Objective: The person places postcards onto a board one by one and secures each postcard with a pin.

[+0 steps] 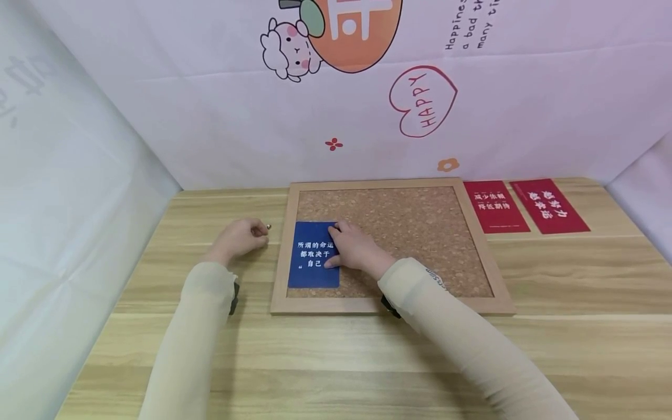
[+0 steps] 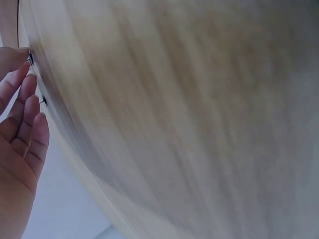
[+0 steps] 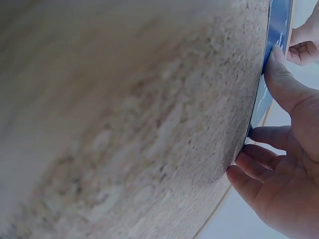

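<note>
Reaching forward, the right hand rests widely spread thumb and fingers on the blue card at the corkboard's left side, while the left hand bends its fingers beside a small pin, grip unclear

Cream long sleeves, dark lettering near right cuff, black wristbands

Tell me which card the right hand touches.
The blue card, at the left side of the corkboard, with the right hand on it. The two red cards lie untouched, right of the board.
</note>
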`<state>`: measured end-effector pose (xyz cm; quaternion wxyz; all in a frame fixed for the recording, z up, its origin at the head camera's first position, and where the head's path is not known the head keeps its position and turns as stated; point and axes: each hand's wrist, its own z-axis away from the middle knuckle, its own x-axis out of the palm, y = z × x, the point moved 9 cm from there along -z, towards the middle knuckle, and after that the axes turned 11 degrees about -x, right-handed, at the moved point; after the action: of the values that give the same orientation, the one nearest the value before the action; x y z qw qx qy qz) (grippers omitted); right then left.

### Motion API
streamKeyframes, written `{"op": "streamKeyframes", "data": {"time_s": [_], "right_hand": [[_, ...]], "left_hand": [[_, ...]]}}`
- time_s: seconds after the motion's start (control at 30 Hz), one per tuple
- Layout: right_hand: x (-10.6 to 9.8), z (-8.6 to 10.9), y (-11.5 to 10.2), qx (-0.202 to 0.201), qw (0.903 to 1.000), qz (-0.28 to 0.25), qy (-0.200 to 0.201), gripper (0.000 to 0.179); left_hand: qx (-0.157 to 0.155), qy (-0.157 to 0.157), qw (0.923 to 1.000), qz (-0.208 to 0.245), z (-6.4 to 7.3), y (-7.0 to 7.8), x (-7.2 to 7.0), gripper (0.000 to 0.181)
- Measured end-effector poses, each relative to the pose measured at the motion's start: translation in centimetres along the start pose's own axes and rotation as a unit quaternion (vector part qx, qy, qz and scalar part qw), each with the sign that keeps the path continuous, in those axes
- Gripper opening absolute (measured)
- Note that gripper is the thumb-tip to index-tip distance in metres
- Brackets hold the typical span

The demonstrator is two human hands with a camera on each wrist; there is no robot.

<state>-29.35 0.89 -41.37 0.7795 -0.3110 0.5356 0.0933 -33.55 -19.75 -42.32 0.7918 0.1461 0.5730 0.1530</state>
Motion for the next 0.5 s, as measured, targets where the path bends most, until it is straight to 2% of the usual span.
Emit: {"op": "streamKeyframes", "data": {"time_s": [0.5], "right_hand": [[0.03, -0.06, 0.11, 0.002, 1.0000, 0.001, 0.001, 0.084]], "left_hand": [[0.011, -0.004, 0.9999, -0.002, 0.14, 0.31, -0.03, 0.024]]}}
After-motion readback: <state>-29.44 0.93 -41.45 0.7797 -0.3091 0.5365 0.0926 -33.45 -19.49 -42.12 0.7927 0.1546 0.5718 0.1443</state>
